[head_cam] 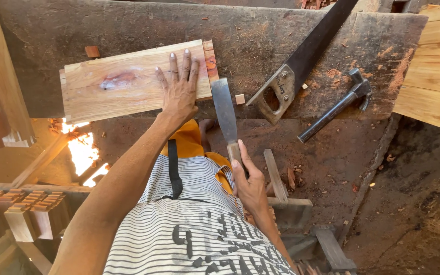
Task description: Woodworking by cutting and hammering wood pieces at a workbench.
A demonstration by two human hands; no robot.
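My left hand [179, 86] lies flat, fingers spread, on the right part of a pale wooden board [118, 84] that rests on a dark, worn workbench [260, 35]. My right hand [248, 186] grips the wooden handle of a wide flat chisel [224, 109]. Its blade points away from me and sits just right of the board's reddish end, close to a small wood block [239, 99].
A hand saw [301, 61] lies diagonally on the bench to the right, and a claw hammer [339, 104] beside it. Pale planks [436, 71] sit at the far right. Cut wooden pieces [26, 209] are stacked at lower left. Sawdust covers the floor below.
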